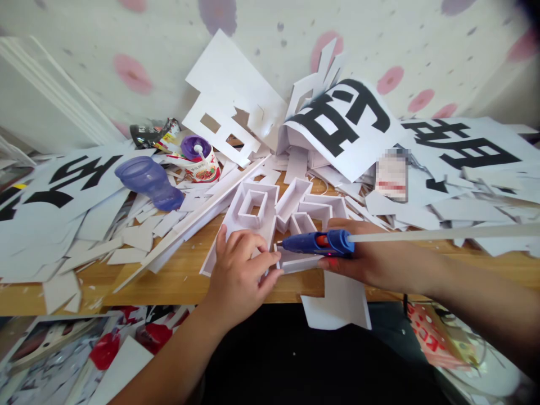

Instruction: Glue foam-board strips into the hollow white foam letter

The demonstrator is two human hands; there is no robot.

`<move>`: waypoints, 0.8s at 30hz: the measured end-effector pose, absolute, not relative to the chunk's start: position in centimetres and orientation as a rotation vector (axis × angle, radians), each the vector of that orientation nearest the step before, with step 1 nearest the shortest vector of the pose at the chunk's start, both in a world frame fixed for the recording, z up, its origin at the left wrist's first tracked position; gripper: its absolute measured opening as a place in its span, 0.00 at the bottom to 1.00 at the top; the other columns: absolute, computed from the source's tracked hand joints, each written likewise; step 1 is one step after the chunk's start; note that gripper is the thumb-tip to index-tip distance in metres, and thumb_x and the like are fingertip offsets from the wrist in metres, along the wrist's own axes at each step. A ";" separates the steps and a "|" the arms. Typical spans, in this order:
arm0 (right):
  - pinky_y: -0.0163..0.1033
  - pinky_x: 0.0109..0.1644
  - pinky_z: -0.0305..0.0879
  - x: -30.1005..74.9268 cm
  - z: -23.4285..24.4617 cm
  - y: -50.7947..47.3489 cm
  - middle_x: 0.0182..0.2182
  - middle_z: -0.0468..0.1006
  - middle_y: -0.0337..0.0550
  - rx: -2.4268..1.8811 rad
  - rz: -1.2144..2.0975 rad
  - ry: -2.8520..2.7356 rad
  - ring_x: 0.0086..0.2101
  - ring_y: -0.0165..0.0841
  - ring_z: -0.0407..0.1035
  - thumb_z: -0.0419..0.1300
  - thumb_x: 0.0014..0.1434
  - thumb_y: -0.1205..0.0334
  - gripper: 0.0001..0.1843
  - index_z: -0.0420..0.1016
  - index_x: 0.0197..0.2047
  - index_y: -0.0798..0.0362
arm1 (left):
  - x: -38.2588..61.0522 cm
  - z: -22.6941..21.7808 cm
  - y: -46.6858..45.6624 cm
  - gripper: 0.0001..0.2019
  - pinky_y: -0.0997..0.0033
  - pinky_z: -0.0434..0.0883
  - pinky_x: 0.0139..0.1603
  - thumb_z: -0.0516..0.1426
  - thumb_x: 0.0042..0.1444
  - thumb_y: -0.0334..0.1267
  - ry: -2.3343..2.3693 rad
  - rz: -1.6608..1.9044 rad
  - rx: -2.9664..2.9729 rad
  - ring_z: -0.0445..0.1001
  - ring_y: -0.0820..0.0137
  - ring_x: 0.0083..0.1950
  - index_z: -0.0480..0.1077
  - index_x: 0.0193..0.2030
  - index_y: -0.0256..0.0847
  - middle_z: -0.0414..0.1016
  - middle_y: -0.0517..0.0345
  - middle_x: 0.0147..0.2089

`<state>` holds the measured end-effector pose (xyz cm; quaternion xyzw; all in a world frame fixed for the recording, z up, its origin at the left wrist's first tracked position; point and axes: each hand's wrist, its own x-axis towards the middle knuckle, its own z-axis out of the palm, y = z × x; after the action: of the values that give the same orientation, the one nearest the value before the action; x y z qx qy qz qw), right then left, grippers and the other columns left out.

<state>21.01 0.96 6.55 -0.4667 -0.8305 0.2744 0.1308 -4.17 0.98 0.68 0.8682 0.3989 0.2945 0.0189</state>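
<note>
My right hand [358, 259] is wrapped around a blue hot glue gun [314, 243], with a long whitish glue stick [442, 232] running out of its back to the right. The gun's nozzle points left, just above the near wall of a white foam-board character [299, 261] built from upright strips on a flat base. My left hand [244, 270] pinches that character's near left edge between thumb and forefinger, close to the nozzle. Its other fingers rest over the left part [253, 225], which has a raised square frame. Part of the near wall is hidden by the fingers and gun.
A long white strip [189, 225] lies slantwise at left, by a purple cup [149, 181] and a food tub [202, 160]. Foam-board scraps [139, 236] and printed character sheets [341, 121] crowd the wooden table [185, 284]. An L-shaped offcut [337, 304] overhangs the front edge.
</note>
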 end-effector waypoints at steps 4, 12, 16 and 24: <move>0.38 0.36 0.63 21.0 6.5 1.1 0.35 0.75 0.42 -1.335 0.810 -2.400 0.33 0.34 0.68 0.58 0.61 0.59 0.06 0.73 0.35 0.51 | -4.2 0.7 1.0 0.04 0.31 0.52 0.65 0.61 0.58 0.34 1.230 0.935 2.692 0.70 0.60 0.46 0.77 0.38 0.45 0.72 0.56 0.38; 0.39 0.37 0.64 21.2 6.1 0.8 0.36 0.76 0.44 -1.504 0.827 -2.345 0.34 0.36 0.69 0.57 0.61 0.54 0.12 0.75 0.43 0.51 | -4.1 0.7 1.0 0.03 0.34 0.51 0.66 0.61 0.57 0.34 1.228 0.938 2.692 0.71 0.60 0.47 0.77 0.38 0.46 0.72 0.57 0.38; 0.40 0.37 0.64 21.1 5.9 0.9 0.37 0.76 0.44 -1.506 0.786 -2.326 0.34 0.36 0.69 0.59 0.60 0.55 0.12 0.76 0.43 0.51 | -4.2 0.8 1.0 0.04 0.34 0.51 0.66 0.61 0.58 0.34 1.223 0.941 2.690 0.71 0.60 0.47 0.77 0.38 0.46 0.72 0.57 0.38; 0.39 0.38 0.65 21.1 6.4 0.8 0.35 0.76 0.43 -1.468 0.748 -2.395 0.34 0.36 0.69 0.59 0.60 0.59 0.09 0.77 0.42 0.50 | -4.1 0.7 1.0 0.04 0.32 0.51 0.65 0.62 0.57 0.34 1.223 0.926 2.696 0.71 0.59 0.47 0.78 0.38 0.46 0.72 0.56 0.38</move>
<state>21.08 0.82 6.45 -0.5014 -0.8183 0.2555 0.1171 -4.14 0.99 0.68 0.8690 0.3944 0.2983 0.0199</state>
